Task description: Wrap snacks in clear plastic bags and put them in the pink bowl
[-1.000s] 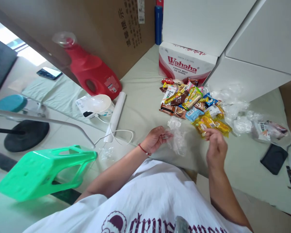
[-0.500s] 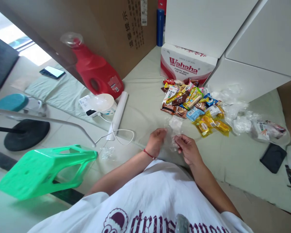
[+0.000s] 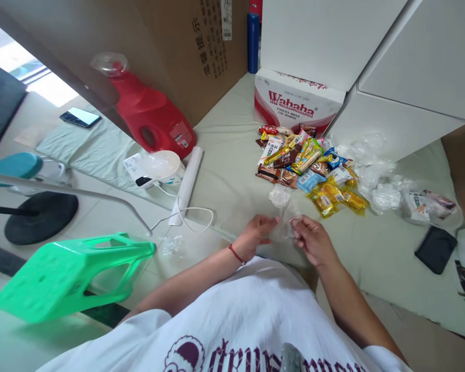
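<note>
Plastic bag (image 3: 285, 214) pinched in my right hand (image 3: 313, 242), left hand (image 3: 253, 237) at its nine o'clock, grip unclear, snacks (image 3: 304, 160) at one

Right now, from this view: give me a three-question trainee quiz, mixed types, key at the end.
1. Which wrist wears the red bracelet?
2. What shows between the left hand and the right hand?
A) a phone
B) clear plastic
C) a green stool
3. True or false: the snack pile lies in front of the Wahaha box.

Key: 1. The left. 2. B. 3. True.
</note>
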The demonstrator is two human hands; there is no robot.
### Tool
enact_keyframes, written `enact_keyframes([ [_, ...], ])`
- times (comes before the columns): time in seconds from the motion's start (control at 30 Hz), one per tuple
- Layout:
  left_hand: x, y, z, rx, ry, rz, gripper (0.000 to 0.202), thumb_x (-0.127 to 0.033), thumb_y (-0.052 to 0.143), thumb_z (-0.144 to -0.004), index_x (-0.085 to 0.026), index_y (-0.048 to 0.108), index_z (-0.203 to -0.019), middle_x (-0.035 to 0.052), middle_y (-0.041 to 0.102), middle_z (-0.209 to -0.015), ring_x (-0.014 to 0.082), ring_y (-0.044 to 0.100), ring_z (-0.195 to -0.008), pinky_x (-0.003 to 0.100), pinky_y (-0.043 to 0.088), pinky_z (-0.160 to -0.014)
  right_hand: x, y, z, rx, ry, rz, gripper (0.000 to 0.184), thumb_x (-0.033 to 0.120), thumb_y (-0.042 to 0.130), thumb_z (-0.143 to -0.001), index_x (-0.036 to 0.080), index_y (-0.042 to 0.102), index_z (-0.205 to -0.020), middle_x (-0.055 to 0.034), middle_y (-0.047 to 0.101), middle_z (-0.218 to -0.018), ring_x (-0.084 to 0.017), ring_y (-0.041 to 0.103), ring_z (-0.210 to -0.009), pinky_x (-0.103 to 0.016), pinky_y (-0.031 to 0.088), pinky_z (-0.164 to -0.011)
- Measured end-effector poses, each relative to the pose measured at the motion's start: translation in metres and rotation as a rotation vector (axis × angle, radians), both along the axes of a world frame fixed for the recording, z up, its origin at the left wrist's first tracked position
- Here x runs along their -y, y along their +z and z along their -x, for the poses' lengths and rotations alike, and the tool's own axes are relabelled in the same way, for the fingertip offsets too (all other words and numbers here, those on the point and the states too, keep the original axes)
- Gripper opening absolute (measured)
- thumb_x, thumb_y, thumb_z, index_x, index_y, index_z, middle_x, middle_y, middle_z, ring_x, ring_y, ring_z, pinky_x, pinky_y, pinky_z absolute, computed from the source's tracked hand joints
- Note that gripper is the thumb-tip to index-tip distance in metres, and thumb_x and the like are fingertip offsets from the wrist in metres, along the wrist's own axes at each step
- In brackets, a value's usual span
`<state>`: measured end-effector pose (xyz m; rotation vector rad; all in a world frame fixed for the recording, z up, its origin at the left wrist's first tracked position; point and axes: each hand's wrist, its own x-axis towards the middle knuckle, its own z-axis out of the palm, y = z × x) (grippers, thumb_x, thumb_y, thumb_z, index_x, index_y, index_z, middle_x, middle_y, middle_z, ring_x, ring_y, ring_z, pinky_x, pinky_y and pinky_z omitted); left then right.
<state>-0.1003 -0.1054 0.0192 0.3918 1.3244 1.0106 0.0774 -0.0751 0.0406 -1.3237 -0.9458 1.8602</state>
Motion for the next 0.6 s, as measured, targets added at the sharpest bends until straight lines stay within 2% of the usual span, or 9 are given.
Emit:
enact_keyframes([
  [0.07, 0.002, -0.004, -0.009, 0.008, 0.057, -0.026, 0.039, -0.042, 0.087, -0.065, -0.018, 0.060, -0.080, -0.0008, 0.058, -0.079, 0.0111, 0.054, -0.072, 0.020, 0.046, -0.059, 0.016, -0.002, 0.009, -0.007, 0.056, -0.023, 0.043, 0.057, 0.086, -0.068, 0.020, 0.068, -0.080, 0.0047, 0.047, -0.063, -0.008, 0.038, -0.054, -0.018, 0.031, -0.042],
  [0.17, -0.001, -0.012, 0.003, 0.076, 0.307, 0.013, 0.030, -0.036, 0.079, -0.071, -0.020, 0.055, -0.079, -0.0027, 0.058, -0.073, 0.0118, 0.059, -0.070, 0.022, 0.049, -0.059, 0.019, -0.005, -0.005, 0.070, 0.113, -0.080, 0.043, 0.062, 0.078, -0.077, 0.021, 0.067, -0.083, 0.0036, 0.049, -0.065, -0.010, 0.040, -0.055, -0.020, 0.032, -0.044],
  [0.23, -0.002, -0.016, 0.022, 0.070, 0.430, 0.047, 0.030, -0.036, 0.077, -0.073, -0.021, 0.051, -0.078, -0.0059, 0.053, -0.065, 0.0093, 0.054, -0.057, 0.019, 0.044, -0.050, 0.001, -0.010, -0.022, 0.258, 0.120, -0.188, 0.047, 0.068, 0.066, -0.085, 0.021, 0.067, -0.084, 0.0014, 0.053, -0.067, -0.012, 0.044, -0.057, -0.022, 0.033, -0.046],
  [0.3, -0.001, -0.017, 0.040, 0.001, 0.505, 0.006, 0.034, -0.037, 0.078, -0.074, -0.021, 0.048, -0.077, -0.0092, 0.045, -0.059, 0.0059, 0.043, -0.046, 0.016, 0.032, -0.041, -0.029, -0.020, -0.029, 0.535, 0.099, -0.362, 0.049, 0.066, 0.054, -0.093, 0.020, 0.067, -0.082, -0.0027, 0.061, -0.072, -0.016, 0.053, -0.064, -0.025, 0.039, -0.053],
  [0.37, 0.001, -0.015, 0.050, -0.080, 0.536, -0.094, 0.039, -0.043, 0.081, -0.074, -0.022, 0.048, -0.077, -0.0103, 0.042, -0.057, 0.0048, 0.037, -0.043, 0.016, 0.025, -0.038, -0.058, -0.033, -0.017, 0.800, 0.087, -0.519, 0.042, 0.057, 0.052, -0.095, 0.019, 0.068, -0.086, -0.0066, 0.068, -0.080, -0.020, 0.061, -0.075, -0.029, 0.044, -0.065],
  [0.43, 0.003, -0.012, 0.052, -0.167, 0.546, -0.200, 0.044, -0.051, 0.082, -0.074, -0.022, 0.050, -0.078, -0.0102, 0.042, -0.056, 0.0049, 0.036, -0.043, 0.017, 0.025, -0.037, -0.077, -0.045, 0.007, 0.967, 0.151, -0.571, 0.029, 0.044, 0.058, -0.092, 0.018, 0.070, -0.098, -0.0084, 0.072, -0.087, -0.023, 0.064, -0.081, -0.031, 0.045, -0.073],
  [0.53, 0.003, -0.007, 0.049, -0.243, 0.536, -0.290, 0.048, -0.061, 0.078, -0.077, -0.023, 0.049, -0.079, -0.0103, 0.040, -0.055, 0.0054, 0.033, -0.042, 0.018, 0.025, -0.038, -0.081, -0.056, 0.027, 1.005, 0.247, -0.645, 0.019, 0.029, 0.057, -0.089, 0.018, 0.071, -0.098, -0.0088, 0.073, -0.089, -0.023, 0.064, -0.082, -0.032, 0.046, -0.077],
  [0.6, 0.001, -0.006, 0.047, -0.253, 0.520, -0.315, 0.049, -0.064, 0.075, -0.080, -0.024, 0.047, -0.080, -0.0104, 0.037, -0.054, 0.0062, 0.032, -0.042, 0.019, 0.025, -0.038, -0.079, -0.055, 0.009, 0.959, 0.149, -0.750, 0.021, 0.030, 0.053, -0.092, 0.019, 0.070, -0.094, -0.0090, 0.073, -0.091, -0.022, 0.063, -0.083, -0.033, 0.047, -0.079],
])
